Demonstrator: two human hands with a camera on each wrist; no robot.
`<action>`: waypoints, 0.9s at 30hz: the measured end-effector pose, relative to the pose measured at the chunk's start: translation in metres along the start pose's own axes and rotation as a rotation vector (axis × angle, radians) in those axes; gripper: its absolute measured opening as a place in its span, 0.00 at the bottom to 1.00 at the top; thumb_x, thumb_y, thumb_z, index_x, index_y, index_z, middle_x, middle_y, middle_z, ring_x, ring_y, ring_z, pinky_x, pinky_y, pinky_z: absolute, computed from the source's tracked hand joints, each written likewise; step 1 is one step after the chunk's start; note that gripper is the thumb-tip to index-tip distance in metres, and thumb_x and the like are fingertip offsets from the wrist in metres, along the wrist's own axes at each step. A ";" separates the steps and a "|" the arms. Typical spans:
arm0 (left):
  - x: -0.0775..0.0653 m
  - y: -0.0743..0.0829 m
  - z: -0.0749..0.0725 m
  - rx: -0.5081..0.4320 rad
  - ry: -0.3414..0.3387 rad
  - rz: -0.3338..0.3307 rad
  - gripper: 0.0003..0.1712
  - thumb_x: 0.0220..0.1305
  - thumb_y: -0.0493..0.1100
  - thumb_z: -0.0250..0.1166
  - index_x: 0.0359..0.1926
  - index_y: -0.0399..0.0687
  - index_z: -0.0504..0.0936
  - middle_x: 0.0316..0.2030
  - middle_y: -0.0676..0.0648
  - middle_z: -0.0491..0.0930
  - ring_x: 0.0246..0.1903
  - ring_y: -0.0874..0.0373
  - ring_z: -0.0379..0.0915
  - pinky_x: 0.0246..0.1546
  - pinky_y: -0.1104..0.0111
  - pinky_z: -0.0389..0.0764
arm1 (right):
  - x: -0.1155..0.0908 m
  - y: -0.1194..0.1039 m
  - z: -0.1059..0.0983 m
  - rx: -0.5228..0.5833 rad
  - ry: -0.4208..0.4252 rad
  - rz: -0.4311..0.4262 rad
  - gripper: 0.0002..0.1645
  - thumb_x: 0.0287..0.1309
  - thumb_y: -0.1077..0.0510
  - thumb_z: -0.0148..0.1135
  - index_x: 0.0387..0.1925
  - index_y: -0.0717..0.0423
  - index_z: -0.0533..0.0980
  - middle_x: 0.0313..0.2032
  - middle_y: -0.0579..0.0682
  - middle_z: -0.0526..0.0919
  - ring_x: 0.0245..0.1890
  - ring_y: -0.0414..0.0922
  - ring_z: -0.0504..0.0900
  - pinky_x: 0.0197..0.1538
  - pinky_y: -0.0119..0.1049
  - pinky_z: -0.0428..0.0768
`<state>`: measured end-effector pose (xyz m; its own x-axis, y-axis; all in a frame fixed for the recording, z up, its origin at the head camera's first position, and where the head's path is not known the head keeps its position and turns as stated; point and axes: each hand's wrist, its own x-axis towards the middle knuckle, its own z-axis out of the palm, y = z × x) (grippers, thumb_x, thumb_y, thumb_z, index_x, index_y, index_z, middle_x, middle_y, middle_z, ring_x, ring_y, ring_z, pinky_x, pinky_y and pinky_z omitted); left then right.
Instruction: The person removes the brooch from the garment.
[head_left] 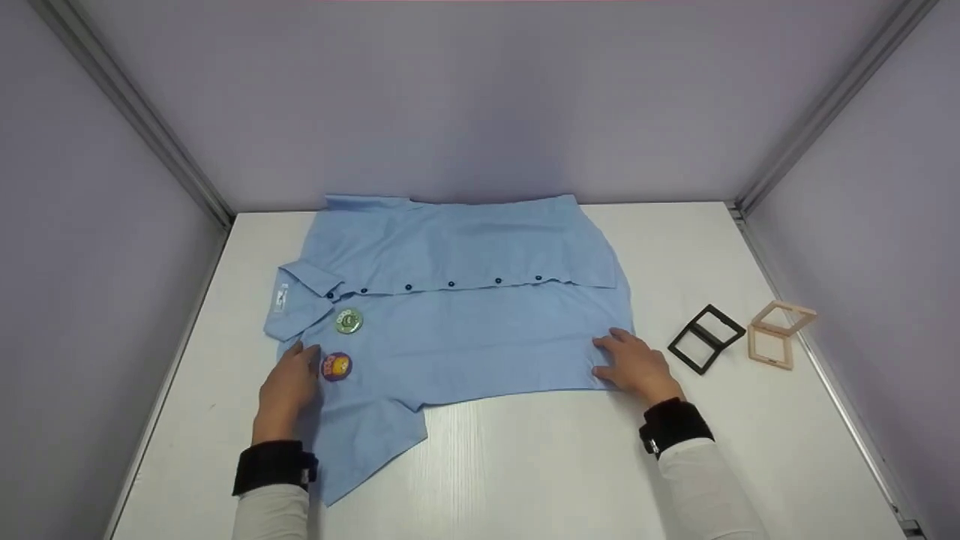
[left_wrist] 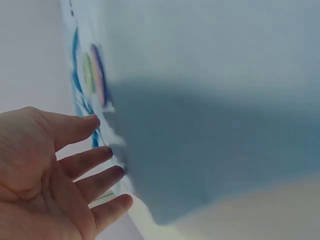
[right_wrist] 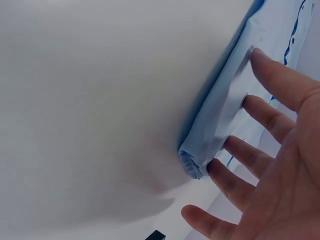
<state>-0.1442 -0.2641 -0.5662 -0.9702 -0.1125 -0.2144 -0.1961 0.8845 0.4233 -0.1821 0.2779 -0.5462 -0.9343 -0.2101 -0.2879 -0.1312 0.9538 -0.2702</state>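
Observation:
A light blue short-sleeved shirt (head_left: 480, 337) lies spread on its side, front up, with its collar (head_left: 304, 300) at the left and a row of dark buttons across it. A green round badge (head_left: 349, 321) and a purple-and-yellow badge (head_left: 337, 367) sit on its chest. My left hand (head_left: 289, 390) is at the shoulder by the near sleeve (head_left: 367, 435), fingertips right at the cloth and beside the purple badge. With fingers spread, my right hand (head_left: 634, 364) touches the shirt near its hem corner; in the right wrist view the fingertips (right_wrist: 256, 55) press on the fabric.
Right of the shirt, a black hinged square frame (head_left: 706, 339) lies unfolded on the white table (head_left: 525, 465). Beside it stands a beige hinged frame (head_left: 772, 345), partly open, close to the right edge. Grey panels (head_left: 480, 97) wall in the back and both sides.

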 end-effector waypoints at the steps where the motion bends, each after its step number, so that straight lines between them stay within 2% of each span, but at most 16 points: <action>1: 0.000 0.000 0.002 -0.001 -0.009 -0.003 0.25 0.70 0.33 0.50 0.66 0.29 0.67 0.68 0.23 0.55 0.66 0.28 0.51 0.63 0.40 0.58 | 0.000 0.003 0.000 0.005 0.009 -0.003 0.33 0.61 0.50 0.66 0.65 0.56 0.72 0.69 0.65 0.62 0.66 0.67 0.62 0.56 0.71 0.65; 7: 0.005 0.017 0.012 0.033 -0.006 0.014 0.27 0.67 0.34 0.56 0.66 0.30 0.68 0.68 0.24 0.55 0.68 0.29 0.50 0.63 0.39 0.59 | -0.003 0.019 -0.005 0.054 0.035 -0.016 0.31 0.61 0.52 0.66 0.61 0.64 0.73 0.67 0.70 0.62 0.66 0.68 0.61 0.62 0.64 0.63; 12: 0.008 0.031 0.020 0.055 -0.018 0.039 0.27 0.67 0.34 0.55 0.66 0.31 0.69 0.67 0.24 0.56 0.68 0.28 0.48 0.61 0.37 0.60 | -0.006 0.026 -0.012 0.085 -0.009 0.041 0.32 0.63 0.52 0.63 0.59 0.70 0.71 0.66 0.75 0.60 0.66 0.70 0.59 0.65 0.61 0.61; 19: 0.008 0.047 0.027 0.058 -0.008 0.070 0.26 0.67 0.35 0.54 0.65 0.33 0.70 0.67 0.25 0.58 0.68 0.27 0.48 0.60 0.37 0.61 | -0.007 0.032 -0.021 0.077 -0.052 0.120 0.35 0.64 0.51 0.62 0.55 0.81 0.67 0.62 0.80 0.61 0.61 0.72 0.64 0.61 0.62 0.66; 21: 0.008 0.051 0.029 0.062 -0.005 0.086 0.26 0.67 0.35 0.55 0.65 0.33 0.71 0.67 0.25 0.58 0.68 0.27 0.49 0.60 0.37 0.62 | -0.006 0.035 -0.021 0.060 -0.054 0.134 0.36 0.64 0.51 0.61 0.55 0.82 0.66 0.59 0.80 0.65 0.59 0.72 0.67 0.59 0.61 0.68; 27: 0.007 0.059 0.032 0.064 -0.010 0.101 0.26 0.67 0.35 0.55 0.65 0.35 0.71 0.67 0.24 0.57 0.67 0.26 0.49 0.60 0.38 0.63 | -0.003 0.031 -0.021 0.028 -0.041 0.170 0.36 0.64 0.50 0.61 0.55 0.81 0.66 0.50 0.76 0.71 0.52 0.70 0.72 0.53 0.61 0.72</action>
<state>-0.1582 -0.1979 -0.5710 -0.9830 -0.0170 -0.1826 -0.0876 0.9181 0.3865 -0.1899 0.3124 -0.5343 -0.9279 -0.0550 -0.3687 0.0377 0.9702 -0.2395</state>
